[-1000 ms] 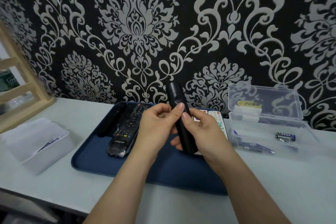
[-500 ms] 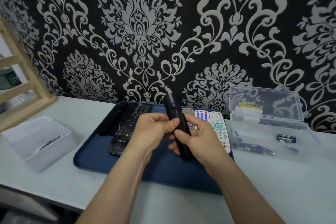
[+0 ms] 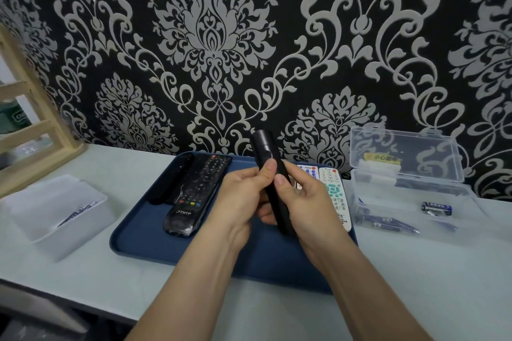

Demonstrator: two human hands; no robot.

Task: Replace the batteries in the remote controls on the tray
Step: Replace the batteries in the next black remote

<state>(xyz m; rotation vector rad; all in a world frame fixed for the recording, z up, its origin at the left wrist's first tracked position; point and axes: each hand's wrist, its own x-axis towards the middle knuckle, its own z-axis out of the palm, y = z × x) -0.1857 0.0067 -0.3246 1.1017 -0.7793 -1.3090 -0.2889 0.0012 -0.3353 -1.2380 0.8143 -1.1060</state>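
Note:
A slim black remote [image 3: 265, 151] is held up over the blue tray [image 3: 144, 235], back side toward me. My left hand [image 3: 243, 196] grips its middle from the left with the thumb pressed on its back. My right hand [image 3: 302, 202] holds its lower part from the right, thumb also on the back. On the tray lie a black remote wrapped in plastic [image 3: 198, 194], a dark remote [image 3: 173, 180] at the far left, and white remotes [image 3: 333, 194] partly hidden behind my right hand.
A clear plastic box [image 3: 407, 174] with its lid up stands right of the tray and holds several blue batteries [image 3: 436, 207]. A white container [image 3: 52, 213] sits on the left of the table. A wooden shelf [image 3: 30, 124] stands at the far left. Patterned wallpaper runs behind.
The view has shifted slightly. Both hands keep hold of the black remote, which sits a little lower and closer to the tray than a second ago.

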